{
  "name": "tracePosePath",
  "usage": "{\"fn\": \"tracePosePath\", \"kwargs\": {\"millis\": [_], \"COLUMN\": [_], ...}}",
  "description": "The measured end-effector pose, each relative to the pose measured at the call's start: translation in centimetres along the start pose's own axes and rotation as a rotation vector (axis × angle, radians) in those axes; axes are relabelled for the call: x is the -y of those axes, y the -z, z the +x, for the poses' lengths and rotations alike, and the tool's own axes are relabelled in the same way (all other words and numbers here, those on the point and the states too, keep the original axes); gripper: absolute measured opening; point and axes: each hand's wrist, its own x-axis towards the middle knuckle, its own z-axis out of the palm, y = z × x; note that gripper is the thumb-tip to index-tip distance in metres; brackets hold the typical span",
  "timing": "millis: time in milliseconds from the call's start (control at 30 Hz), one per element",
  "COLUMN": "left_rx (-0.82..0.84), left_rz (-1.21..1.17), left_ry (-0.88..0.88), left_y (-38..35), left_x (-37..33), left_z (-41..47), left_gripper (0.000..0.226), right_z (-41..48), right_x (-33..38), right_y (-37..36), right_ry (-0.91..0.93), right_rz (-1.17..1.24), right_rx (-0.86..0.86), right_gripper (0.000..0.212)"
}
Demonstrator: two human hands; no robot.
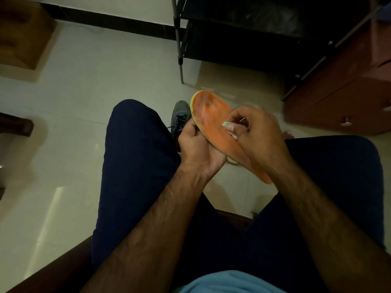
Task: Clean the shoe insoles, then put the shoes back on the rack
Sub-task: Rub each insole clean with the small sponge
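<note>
An orange insole [208,115] with a yellow-green edge is held above my lap, toe end pointing away. My left hand [195,142] grips its left edge from underneath, thumb on top. My right hand [254,132] pinches a small pale brush or cloth piece [227,124] against the insole's surface; it is blurred, so I cannot tell which it is. A grey shoe [179,117] with black laces stands on the floor between my knees, partly hidden by my left hand and the insole. The black shoe rack [232,39] stands ahead.
A reddish wooden cabinet [342,98] with a metal knob stands at the right, next to the rack. A cardboard box [23,37] sits at the far left. Pale tiled floor [95,81] lies ahead. I sit on a dark brown seat [63,271].
</note>
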Motion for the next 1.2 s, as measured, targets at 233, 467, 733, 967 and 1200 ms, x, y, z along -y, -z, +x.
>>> {"fn": "tracePosePath", "kwargs": {"millis": [233, 467, 733, 967, 1200], "left_rx": [0.078, 0.133, 0.087, 0.019, -0.004], "left_rz": [0.097, 0.087, 0.216, 0.083, 0.052], "left_ry": [0.114, 0.230, 0.263, 0.277, 0.283], "left_y": [0.2, 0.5, -0.1, -0.2, -0.5], "left_x": [-1.1, -0.5, 0.4, 2.1, 2.2], "left_z": [-0.2, -0.3, -0.1, -0.5, -0.8], "left_gripper": [0.076, 0.067, 0.066, 0.054, 0.059], "right_z": [1.0, 0.1, -1.9, -2.5, -2.2], "right_x": [0.1, -1.8, -3.3, -2.4, -2.9], "right_y": [3.3, 3.1, 1.2, -0.1, -0.5], "right_ry": [0.233, 0.237, 0.121, 0.074, 0.062], "right_rz": [-0.338, -0.308, -0.188, 0.024, 0.013], "right_rx": [0.108, 0.026, -0.130, -0.187, -0.219], "right_gripper": [0.009, 0.009, 0.013, 0.018, 0.016]}}
